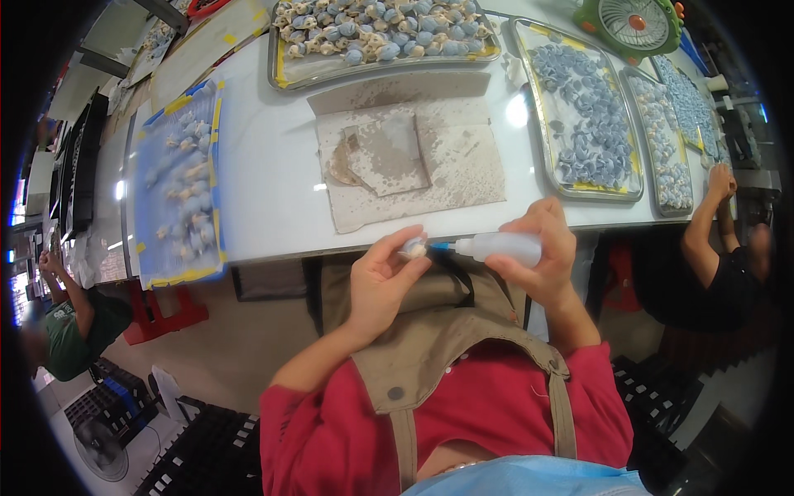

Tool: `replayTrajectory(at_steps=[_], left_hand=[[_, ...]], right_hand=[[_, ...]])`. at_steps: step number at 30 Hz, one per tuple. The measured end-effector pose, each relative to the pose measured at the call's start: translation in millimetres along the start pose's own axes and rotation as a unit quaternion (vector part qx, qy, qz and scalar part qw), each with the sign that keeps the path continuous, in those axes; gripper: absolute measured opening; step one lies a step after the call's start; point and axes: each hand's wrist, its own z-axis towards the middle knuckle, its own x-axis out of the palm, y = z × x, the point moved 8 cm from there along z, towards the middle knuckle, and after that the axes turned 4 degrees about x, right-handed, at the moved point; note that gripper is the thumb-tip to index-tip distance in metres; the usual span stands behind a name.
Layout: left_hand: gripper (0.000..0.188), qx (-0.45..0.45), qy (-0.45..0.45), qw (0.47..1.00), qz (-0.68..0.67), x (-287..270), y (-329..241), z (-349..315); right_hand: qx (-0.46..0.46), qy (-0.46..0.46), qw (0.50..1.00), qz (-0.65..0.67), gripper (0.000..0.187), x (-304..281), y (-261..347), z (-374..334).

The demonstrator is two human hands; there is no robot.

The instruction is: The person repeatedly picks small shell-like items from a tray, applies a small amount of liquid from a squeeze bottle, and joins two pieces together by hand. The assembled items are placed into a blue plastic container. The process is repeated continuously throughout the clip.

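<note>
My left hand [379,285] pinches a small cream-and-blue plastic piece [415,248] between thumb and fingertips, just off the table's near edge. Wrapped around a translucent white squeeze bottle [503,246] is my right hand [550,252]. The bottle lies sideways, its thin blue nozzle [441,246] pointing left at the piece. Whether the tip touches the piece is too small to tell. Beyond both hands lies a stained cardboard sheet [463,178] with a smaller square of card on it.
A metal tray [285,78] of cream-and-blue pieces stands at the far side. At right are a tray [638,186] of blue pieces, a narrower tray [668,149] and a green fan [633,25]. A blue tray [153,236] sits left. Other people work at both sides.
</note>
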Motion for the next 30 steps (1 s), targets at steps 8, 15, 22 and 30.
replayTrajectory(at_steps=[8,15,22,30], left_hand=[[0.039,0.018,0.0,1.0,0.023,-0.2,-3.3,-2.0],[0.04,0.04,-0.002,0.998,0.043,-0.3,-4.0,-1.4],[0.039,0.019,-0.012,0.999,0.032,-0.2,-3.8,-1.6],[0.037,0.0,-0.02,1.0,-0.016,-0.1,-0.6,0.7]], right_hand=[[-0.039,0.017,0.998,-0.037,0.034,6.5,19.4,5.3],[-0.064,0.015,0.997,-0.045,0.034,9.2,22.3,6.5],[-0.048,0.019,0.998,-0.047,0.033,9.2,15.2,5.5],[-0.03,0.005,0.999,-0.043,0.032,3.9,9.5,6.5]])
